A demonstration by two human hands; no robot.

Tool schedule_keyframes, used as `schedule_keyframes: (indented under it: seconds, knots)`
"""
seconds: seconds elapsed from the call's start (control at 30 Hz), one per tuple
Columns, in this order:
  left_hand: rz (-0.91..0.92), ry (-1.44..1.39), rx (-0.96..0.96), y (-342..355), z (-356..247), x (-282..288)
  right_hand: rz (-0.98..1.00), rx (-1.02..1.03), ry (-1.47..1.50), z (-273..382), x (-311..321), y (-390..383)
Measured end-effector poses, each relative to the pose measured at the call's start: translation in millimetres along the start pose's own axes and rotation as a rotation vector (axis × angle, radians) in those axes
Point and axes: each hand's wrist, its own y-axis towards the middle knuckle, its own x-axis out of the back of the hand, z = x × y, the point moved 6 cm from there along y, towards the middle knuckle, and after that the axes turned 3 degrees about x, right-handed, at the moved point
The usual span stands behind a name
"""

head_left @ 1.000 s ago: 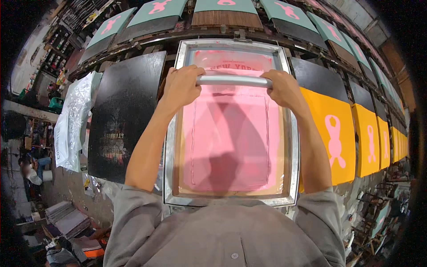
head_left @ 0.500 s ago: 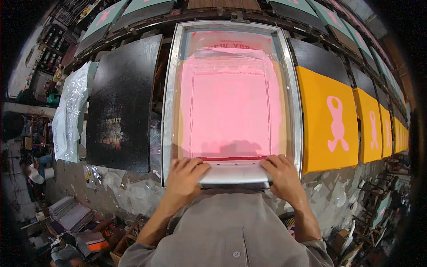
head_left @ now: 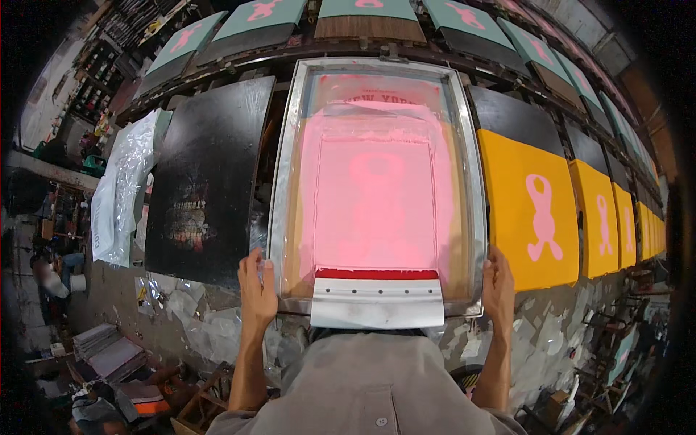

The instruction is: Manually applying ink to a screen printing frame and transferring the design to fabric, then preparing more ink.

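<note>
A silkscreen (head_left: 272, 210) with a silver metal frame lies in front of me, its mesh coated with pink ink (head_left: 341, 210). A faint figure shows through the ink. Across its near end rests a squeegee (head_left: 377, 308) with a red blade and a pale metal holder jutting over the near rim, untouched by either hand. My left hand (head_left: 257, 286) is beside the frame's left side, thumb and fingers apart and holding nothing. Beside the right side, my right hand (head_left: 499, 286) has loosely bent fingers close to the metal; whether they touch it I cannot tell.
A bare black board (head_left: 206, 181) stands left, beyond it a plastic-covered piece (head_left: 119, 196). To the right runs a row of boards with yellow fabric (head_left: 533, 217) bearing pink figures. Mint-green printed pieces (head_left: 370, 9) line the far side. Papers (head_left: 109, 351) are stacked lower left.
Both hands have let go of the squeegee and moved outward to the frame's sides. The squeegee stays at the near end, its holder tipped toward me. The view has shifted slightly.
</note>
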Motion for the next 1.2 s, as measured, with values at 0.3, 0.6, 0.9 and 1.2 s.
schedule_keyframes:
  seconds: [0.3,0.6,0.9,1.2]
  knots:
    - [-0.037,-0.147,0.096,7,35,-26,-0.108,-0.140,0.258,-60,-30,6]
    - [-0.027,-0.127,0.182,12,45,-27,-0.072,-0.223,0.331,-47,-31,7]
    - [-0.014,-0.076,0.201,16,46,-23,-0.116,-0.167,0.275,-48,-33,9]
    - [-0.008,-0.108,0.200,10,44,-14,-0.033,-0.146,0.272,-33,-27,4]
